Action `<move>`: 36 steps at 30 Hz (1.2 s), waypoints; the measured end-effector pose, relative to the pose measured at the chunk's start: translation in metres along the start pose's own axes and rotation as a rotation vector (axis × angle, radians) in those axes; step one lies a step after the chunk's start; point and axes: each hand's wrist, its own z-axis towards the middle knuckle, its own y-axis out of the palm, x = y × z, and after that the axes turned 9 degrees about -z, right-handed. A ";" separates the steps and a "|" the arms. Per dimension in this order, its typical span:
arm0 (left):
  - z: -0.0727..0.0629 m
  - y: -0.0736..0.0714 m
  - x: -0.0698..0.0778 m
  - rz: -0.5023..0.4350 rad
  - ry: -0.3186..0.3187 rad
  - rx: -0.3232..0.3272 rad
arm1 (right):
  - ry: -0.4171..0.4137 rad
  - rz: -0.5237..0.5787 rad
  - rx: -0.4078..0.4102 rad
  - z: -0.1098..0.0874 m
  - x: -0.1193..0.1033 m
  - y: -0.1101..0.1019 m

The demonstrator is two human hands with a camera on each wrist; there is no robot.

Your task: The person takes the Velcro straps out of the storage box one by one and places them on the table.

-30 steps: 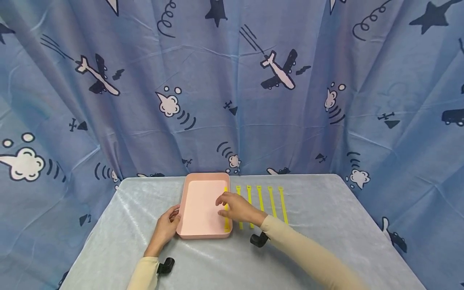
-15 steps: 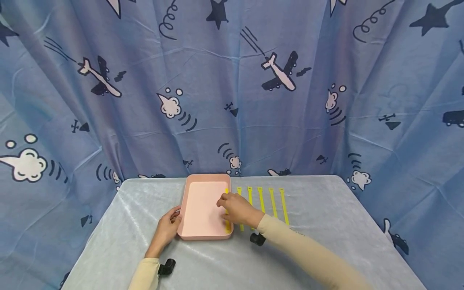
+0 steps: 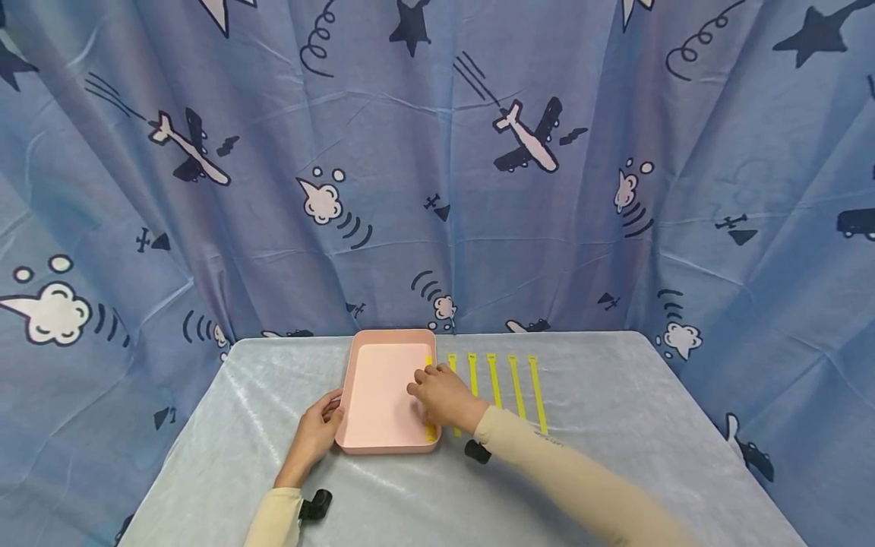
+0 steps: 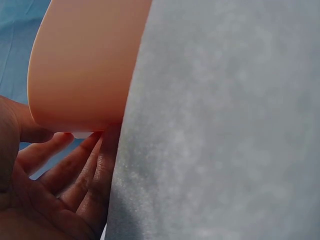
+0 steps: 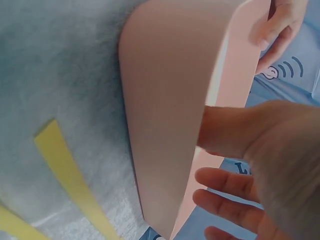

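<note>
A pink tray [image 3: 383,380] lies on the grey cloth. Its left side is held by my left hand [image 3: 316,431]; in the left wrist view, thumb and fingers of the left hand [image 4: 70,195] come up to the tray's corner [image 4: 85,65]. Over the tray's right rim hangs my right hand [image 3: 444,396], partly covering a flat yellow strip [image 3: 431,434] along the inner right side. In the right wrist view, the right hand's thumb [image 5: 227,129] reaches inside, its tip hidden by the wall. The other fingers are loosely bent and apart, with nothing between them.
Several more yellow strips [image 3: 516,386], each with a wider slotted head at the far end, lie in a row right of the tray, partly under the right forearm. A blue patterned curtain [image 3: 383,190] hangs behind the table [image 3: 615,425].
My right hand has turned slightly, and its thumb has dropped to the near end of the strip in the tray. My left hand stays at the tray's left side.
</note>
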 end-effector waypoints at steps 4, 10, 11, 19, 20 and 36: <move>0.000 -0.001 0.000 -0.003 0.007 0.001 | 0.002 -0.042 -0.018 0.002 -0.003 0.003; 0.000 0.002 0.000 0.005 0.006 0.001 | 0.026 -0.040 -0.049 0.003 -0.005 0.011; 0.000 0.002 0.000 0.011 0.012 0.004 | 0.029 -0.036 -0.048 0.003 -0.005 0.012; 0.000 0.001 0.000 0.021 0.019 0.011 | -0.006 -0.027 0.038 0.006 -0.008 0.014; 0.000 0.001 -0.001 0.021 0.015 0.011 | -0.012 -0.026 0.047 0.007 -0.008 0.014; 0.000 0.001 0.000 0.020 0.003 0.014 | -0.042 -0.019 -0.064 0.017 -0.004 0.024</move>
